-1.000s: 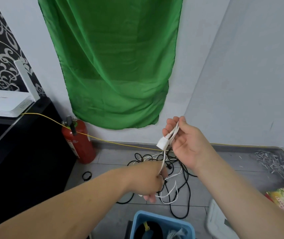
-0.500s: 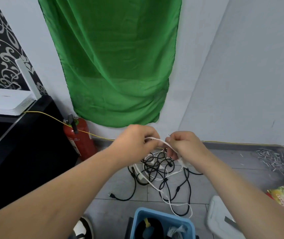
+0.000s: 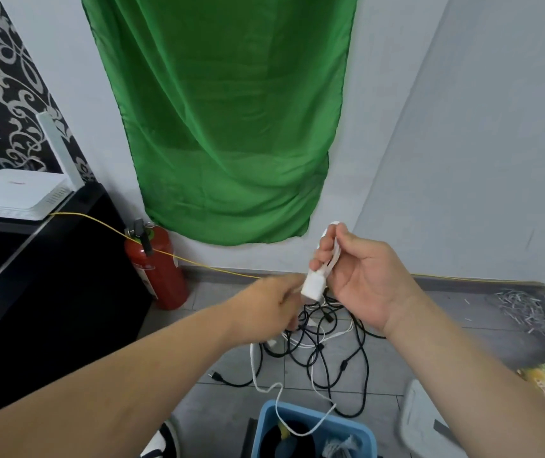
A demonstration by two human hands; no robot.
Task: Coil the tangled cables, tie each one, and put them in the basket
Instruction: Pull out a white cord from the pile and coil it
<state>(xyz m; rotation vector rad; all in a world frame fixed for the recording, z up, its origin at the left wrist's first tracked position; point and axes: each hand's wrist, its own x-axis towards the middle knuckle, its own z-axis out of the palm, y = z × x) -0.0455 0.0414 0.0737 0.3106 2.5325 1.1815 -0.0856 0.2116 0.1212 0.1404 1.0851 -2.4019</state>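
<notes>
Both hands grip a white cable [image 3: 325, 259] above tangled cables [image 3: 327, 335]; the blue basket [image 3: 266, 421] holds, seemingly, coiled cables.

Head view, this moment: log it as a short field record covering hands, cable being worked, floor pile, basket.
right hand: raised, grip closed on loops of the white cable, its white plug hanging below the fingers
left hand: blurred, closed on the same cable beside the plug
slack: trails down across the basket rim
floor pile: black and white cables, tangled, on grey tiles
blue basket: bottom edge, already holds dark coiled items
</notes>
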